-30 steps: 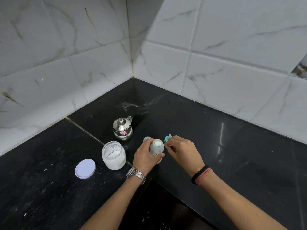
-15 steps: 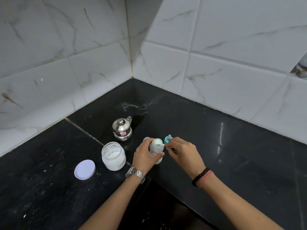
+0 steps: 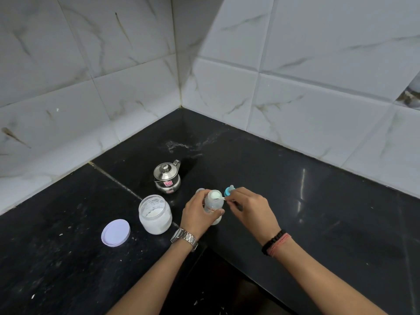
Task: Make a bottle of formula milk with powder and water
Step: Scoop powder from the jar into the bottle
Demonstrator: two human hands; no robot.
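— At the middle of the black worktop [image 3: 318, 223], what is the left hand [image 3: 196, 213] doing?

— Its grip is wrapped round the feeding bottle [image 3: 213, 206], which stands upright on the stone. Fingers curl over the far side near the neck and the thumb presses the near side, low on the body, so the bottle's open mouth sits at about one o'clock from the knuckles. A metal watch [image 3: 184, 238] is on that wrist.

— And the right hand [image 3: 251, 211]?

— Thumb and fingertips are pinched together on a small white scoop [image 3: 221, 198], whose bowl lies across the bottle's rim at nine o'clock from the pinch. Whether powder is in the scoop I cannot tell; it is too small. The inside of the bottle mouth looks pale white.

— Where are the other things?

— From the bottle, the open powder jar [image 3: 155, 214] stands near at nine o'clock, with white powder inside. Its round lid [image 3: 116, 232] lies flat on the worktop farther out at about eight o'clock, apart from the jar. A small steel kettle [image 3: 167, 177] with its lid on stands at about ten o'clock. Just beyond the right fingertips, at one o'clock from the bottle, the blue teat collar [image 3: 228, 191] rests on the stone. A pale rounded piece, probably the cap [image 3: 200, 190], peeks out behind the left fingers.
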